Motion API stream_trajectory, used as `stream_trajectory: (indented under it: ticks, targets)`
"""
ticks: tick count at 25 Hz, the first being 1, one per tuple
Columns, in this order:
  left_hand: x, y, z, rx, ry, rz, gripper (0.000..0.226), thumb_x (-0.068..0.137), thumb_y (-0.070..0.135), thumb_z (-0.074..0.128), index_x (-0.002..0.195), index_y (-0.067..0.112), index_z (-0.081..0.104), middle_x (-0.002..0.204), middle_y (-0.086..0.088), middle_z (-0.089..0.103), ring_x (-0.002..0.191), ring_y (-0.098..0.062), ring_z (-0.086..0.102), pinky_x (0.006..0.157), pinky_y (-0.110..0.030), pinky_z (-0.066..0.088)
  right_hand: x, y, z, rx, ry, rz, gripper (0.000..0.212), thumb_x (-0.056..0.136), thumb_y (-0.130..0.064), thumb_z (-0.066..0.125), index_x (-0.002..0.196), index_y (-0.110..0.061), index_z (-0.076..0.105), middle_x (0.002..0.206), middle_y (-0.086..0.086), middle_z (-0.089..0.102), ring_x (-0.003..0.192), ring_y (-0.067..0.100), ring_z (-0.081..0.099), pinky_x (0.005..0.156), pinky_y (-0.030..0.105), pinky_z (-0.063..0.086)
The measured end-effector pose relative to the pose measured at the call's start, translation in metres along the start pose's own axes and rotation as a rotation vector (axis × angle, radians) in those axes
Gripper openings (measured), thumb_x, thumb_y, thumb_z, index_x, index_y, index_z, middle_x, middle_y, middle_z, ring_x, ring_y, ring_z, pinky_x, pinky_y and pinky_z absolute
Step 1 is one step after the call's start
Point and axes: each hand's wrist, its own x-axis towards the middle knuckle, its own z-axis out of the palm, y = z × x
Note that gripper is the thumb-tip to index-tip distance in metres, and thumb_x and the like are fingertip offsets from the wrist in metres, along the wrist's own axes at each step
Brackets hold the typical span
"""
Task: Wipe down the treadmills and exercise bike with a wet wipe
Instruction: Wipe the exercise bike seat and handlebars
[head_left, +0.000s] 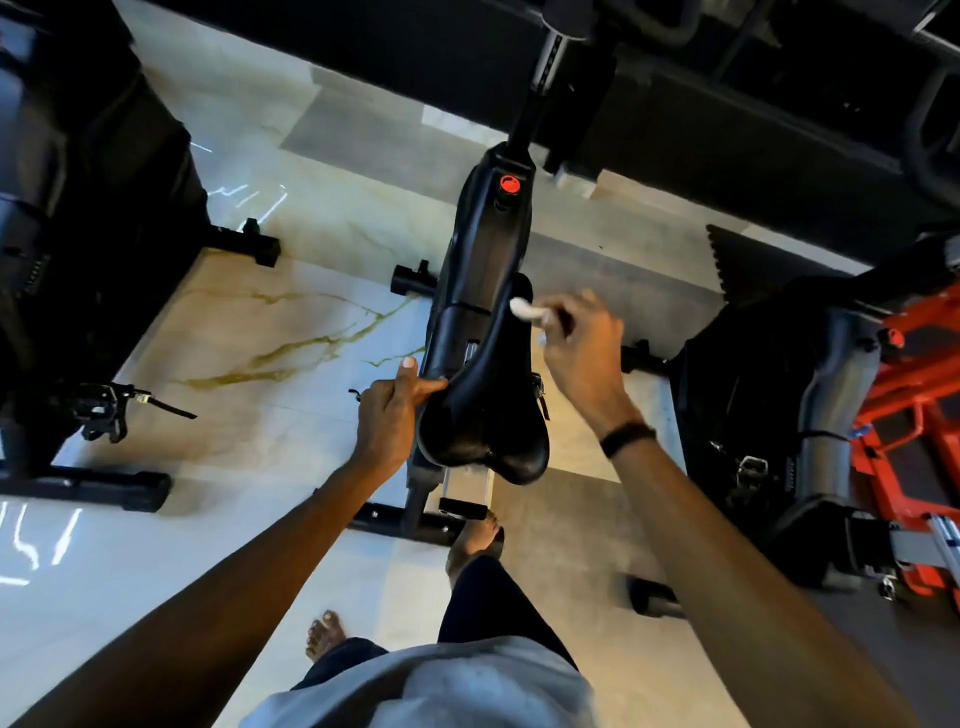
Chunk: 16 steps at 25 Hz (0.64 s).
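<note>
At the middle of the view stands a black exercise bike (480, 249) on a pale marble-patterned tile floor (291, 332), seen from above by the person leaning over it. Its black padded saddle (485, 410) points away from the person, with a red round knob (510, 184) on the frame further ahead. The left hand (389, 410) grips the saddle's left edge, thumb lying on top and fingers curled under. The right hand (582, 348) hovers at the saddle's right side near its nose, fingers curled and pinching a small crumpled white wet wipe (527, 310); the wipe's end is at the saddle's narrow front, though contact cannot be told through the blur. A dark band (627, 438) circles the right wrist. 2 bare feet (475, 538) stand on the floor behind the bike. Another black machine (78, 234) sits at left, and a red metal frame (914, 415) at right.
</note>
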Motion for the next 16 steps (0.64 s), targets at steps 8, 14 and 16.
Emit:
stream_trajectory:
  ticks: [8,14,16]
  targets:
    - [-0.007,0.001,-0.002,0.007,-0.001,-0.076,0.052,0.104,0.053,0.034,0.094,0.029,0.08,0.097,0.001,0.078,0.102,-0.015,0.071,0.104,-0.045,0.049,0.004,0.022,0.061,-0.169,-0.157,-0.141,0.037,0.074,0.018,0.052,0.1,-0.001,0.069,0.102,0.014,0.061,0.098,0.034,0.059,0.091,0.039,0.052]
    - [-0.004,-0.004,-0.004,0.025,0.006,-0.058,0.055,0.093,0.071,0.029,0.081,0.049,0.078,0.093,0.006,0.078,0.101,-0.016,0.071,0.103,-0.05,0.048,-0.104,0.002,0.041,-0.107,-0.208,-0.241,0.034,0.078,0.018,0.068,0.108,0.002,0.071,0.102,0.013,0.067,0.093,0.026,0.061,0.086,0.024,0.048]
    - [-0.005,-0.002,-0.003,0.026,0.001,-0.039,0.056,0.094,0.069,0.029,0.081,0.046,0.078,0.094,0.006,0.078,0.101,-0.014,0.071,0.104,-0.049,0.048,-0.12,0.003,0.034,-0.096,-0.241,-0.29,0.035,0.076,0.018,0.069,0.106,0.001,0.072,0.101,0.011,0.069,0.093,0.02,0.06,0.083,0.029,0.054]
